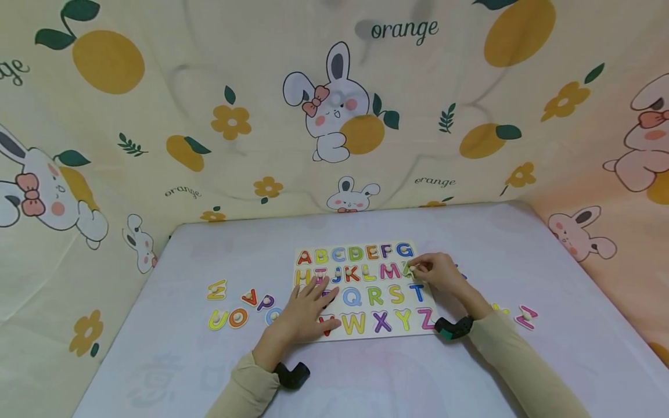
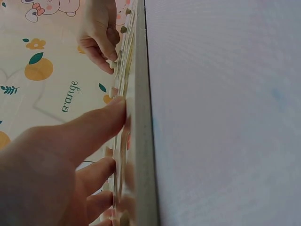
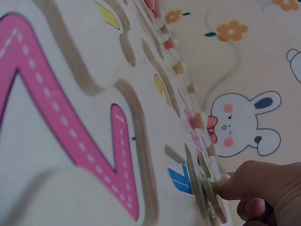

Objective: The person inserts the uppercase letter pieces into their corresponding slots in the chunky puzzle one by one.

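Partly hidden — the board (image 1: pixel 387 306) beneath the left hand (image 1: pixel 305 313).

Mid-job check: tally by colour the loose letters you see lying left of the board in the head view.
Yellow: 2 (sideways W, U)
Red: 1 (V)
Purple: 1 (P)
Orange: 1 (O)
Blue: 1 (Q, partly hidden)
Total: 6 visible
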Demonstrator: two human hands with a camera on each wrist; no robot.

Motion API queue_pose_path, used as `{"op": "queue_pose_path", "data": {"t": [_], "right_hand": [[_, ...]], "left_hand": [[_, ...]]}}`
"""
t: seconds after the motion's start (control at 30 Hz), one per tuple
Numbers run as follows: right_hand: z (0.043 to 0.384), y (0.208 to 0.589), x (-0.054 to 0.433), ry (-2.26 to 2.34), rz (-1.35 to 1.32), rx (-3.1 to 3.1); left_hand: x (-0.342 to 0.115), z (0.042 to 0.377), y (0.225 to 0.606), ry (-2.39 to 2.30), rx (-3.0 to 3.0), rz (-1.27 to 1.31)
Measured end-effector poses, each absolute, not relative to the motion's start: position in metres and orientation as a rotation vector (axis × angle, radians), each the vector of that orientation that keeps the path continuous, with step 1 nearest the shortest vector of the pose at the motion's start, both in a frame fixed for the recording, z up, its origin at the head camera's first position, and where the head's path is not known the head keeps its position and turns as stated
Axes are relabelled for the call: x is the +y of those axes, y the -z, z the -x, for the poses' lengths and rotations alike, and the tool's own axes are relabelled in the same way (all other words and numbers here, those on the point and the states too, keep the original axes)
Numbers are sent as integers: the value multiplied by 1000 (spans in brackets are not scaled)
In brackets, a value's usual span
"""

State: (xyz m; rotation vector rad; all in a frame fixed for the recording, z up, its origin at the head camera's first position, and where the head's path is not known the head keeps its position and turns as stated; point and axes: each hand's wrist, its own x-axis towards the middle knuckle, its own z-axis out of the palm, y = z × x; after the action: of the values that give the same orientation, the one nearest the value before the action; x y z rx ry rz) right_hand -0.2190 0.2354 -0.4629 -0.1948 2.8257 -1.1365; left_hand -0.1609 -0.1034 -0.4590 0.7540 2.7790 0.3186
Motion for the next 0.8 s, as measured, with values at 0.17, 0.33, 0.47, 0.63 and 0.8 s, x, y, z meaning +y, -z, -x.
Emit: {"op": "queue_pose_path", "data": {"t": [0.17,0.33,0.47,0.63,0.8], "right_hand": [[218,465,236,1157,178,2793],[217,466,236,1150,175,2834],[216,466,235,1117,117,2881],[218,464,234,1100,115,2903],[220,463,233,1069,121,2889]], "left_hand": [[-104,160,460,-323,2781,-761],[-103,160,459,-324,2780,-745],[-103,160,459,-320,2777,-737],[-104,162,459,-316,2780,-736],[-104,162,458,-320,2778,-747]]}}
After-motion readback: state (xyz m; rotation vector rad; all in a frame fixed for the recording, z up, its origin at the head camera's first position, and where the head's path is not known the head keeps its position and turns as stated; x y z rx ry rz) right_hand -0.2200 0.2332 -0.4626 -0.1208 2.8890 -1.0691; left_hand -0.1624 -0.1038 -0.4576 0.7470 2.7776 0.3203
